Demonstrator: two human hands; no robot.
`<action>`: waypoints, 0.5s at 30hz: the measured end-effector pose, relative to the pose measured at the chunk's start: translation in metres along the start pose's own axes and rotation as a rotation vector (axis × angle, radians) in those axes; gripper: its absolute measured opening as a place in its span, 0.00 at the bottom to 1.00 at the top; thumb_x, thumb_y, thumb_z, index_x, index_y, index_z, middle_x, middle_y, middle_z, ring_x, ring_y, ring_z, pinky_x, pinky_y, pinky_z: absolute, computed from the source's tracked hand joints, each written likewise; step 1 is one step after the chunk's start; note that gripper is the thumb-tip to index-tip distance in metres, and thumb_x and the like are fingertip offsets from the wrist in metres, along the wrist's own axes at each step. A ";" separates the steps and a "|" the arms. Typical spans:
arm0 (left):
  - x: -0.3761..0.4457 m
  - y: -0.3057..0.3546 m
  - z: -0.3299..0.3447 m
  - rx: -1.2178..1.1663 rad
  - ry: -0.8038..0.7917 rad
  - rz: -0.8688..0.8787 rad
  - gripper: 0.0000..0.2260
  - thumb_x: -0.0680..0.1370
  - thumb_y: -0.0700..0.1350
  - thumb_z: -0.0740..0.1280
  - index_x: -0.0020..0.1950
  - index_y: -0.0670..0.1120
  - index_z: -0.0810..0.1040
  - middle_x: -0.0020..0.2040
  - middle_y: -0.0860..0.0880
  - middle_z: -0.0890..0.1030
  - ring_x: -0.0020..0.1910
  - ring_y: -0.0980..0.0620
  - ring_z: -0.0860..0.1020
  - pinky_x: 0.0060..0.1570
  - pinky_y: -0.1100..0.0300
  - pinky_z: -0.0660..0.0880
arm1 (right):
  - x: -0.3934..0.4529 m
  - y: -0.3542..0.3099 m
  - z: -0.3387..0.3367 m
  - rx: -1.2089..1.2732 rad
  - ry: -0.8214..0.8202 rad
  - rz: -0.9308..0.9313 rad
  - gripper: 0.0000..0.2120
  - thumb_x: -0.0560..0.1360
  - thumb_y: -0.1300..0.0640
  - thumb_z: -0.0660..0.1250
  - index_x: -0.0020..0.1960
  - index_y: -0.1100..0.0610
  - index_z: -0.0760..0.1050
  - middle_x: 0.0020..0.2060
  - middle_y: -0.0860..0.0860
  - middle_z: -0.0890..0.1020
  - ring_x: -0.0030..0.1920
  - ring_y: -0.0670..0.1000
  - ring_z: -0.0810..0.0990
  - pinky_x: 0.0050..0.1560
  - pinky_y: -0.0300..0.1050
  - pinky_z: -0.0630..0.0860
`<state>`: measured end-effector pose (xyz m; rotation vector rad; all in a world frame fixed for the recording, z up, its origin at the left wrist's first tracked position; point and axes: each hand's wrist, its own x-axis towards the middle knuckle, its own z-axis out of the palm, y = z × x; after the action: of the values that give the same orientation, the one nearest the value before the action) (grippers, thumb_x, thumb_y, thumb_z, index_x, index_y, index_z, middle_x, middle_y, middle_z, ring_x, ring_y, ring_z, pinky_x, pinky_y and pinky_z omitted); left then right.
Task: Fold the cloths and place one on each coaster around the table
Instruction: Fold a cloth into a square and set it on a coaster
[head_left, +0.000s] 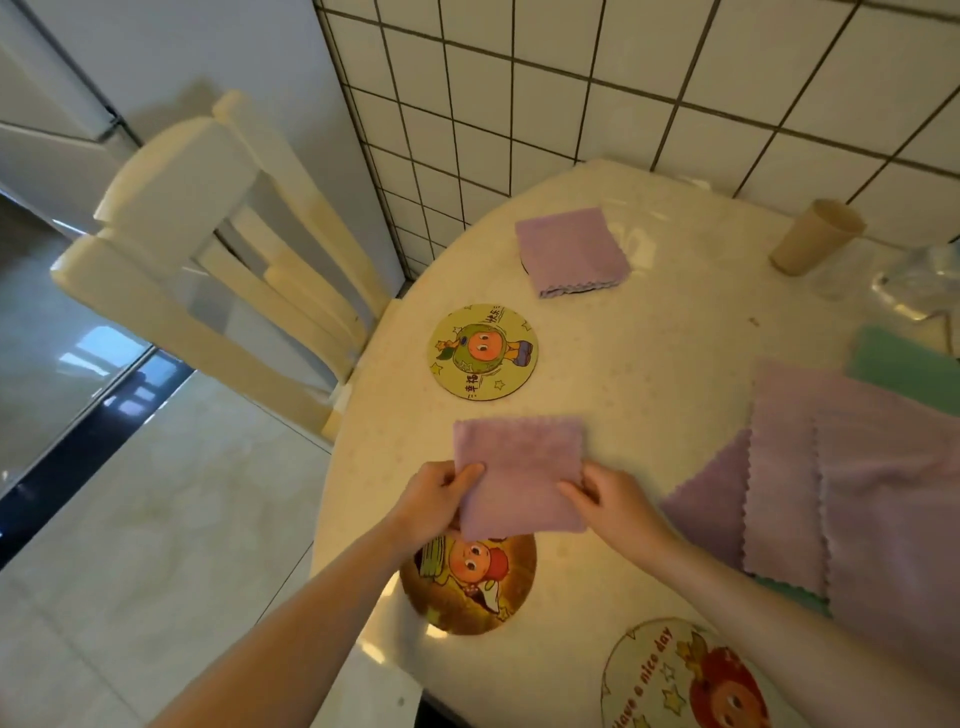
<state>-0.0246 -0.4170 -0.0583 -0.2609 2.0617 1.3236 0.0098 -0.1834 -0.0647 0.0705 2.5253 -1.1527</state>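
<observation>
Both hands (436, 499) grip folded cloth (519, 475), half-hiding coaster (470, 582).

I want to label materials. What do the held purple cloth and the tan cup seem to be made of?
Purple cloth: probably microfibre, matte and soft, with zigzag-cut edges. Tan cup, upside down: perhaps paper or matte plastic; its plain dull surface leaves it open.

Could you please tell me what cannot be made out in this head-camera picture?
- Coaster under the far folded cloth: only a dark sliver shows.
- Brown coaster: top hidden by the held cloth.
- "Have a nice day" coaster: cut by the bottom edge.
- Clear items beside the cup: glare-blurred.
</observation>
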 end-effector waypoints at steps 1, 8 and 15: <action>0.007 0.003 -0.001 -0.045 -0.003 -0.059 0.16 0.80 0.55 0.61 0.46 0.42 0.78 0.33 0.43 0.80 0.33 0.43 0.82 0.39 0.42 0.81 | 0.010 0.001 0.002 -0.007 0.019 0.043 0.12 0.77 0.52 0.64 0.35 0.48 0.68 0.28 0.44 0.74 0.29 0.41 0.73 0.29 0.35 0.66; 0.011 0.003 -0.004 -0.091 -0.015 -0.132 0.15 0.82 0.51 0.59 0.51 0.39 0.75 0.34 0.43 0.80 0.32 0.43 0.82 0.36 0.44 0.82 | 0.023 0.000 0.016 -0.071 0.113 0.227 0.14 0.77 0.50 0.63 0.34 0.49 0.66 0.29 0.45 0.73 0.32 0.48 0.74 0.32 0.43 0.66; 0.002 0.000 -0.003 -0.122 0.049 -0.153 0.14 0.80 0.51 0.63 0.47 0.39 0.73 0.40 0.39 0.83 0.36 0.41 0.84 0.37 0.43 0.82 | 0.024 -0.008 0.015 -0.144 0.086 0.258 0.10 0.79 0.49 0.59 0.42 0.52 0.71 0.35 0.48 0.77 0.36 0.49 0.77 0.37 0.43 0.72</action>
<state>-0.0273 -0.4189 -0.0590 -0.4993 1.9611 1.3620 -0.0100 -0.2023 -0.0761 0.4039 2.5722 -0.8823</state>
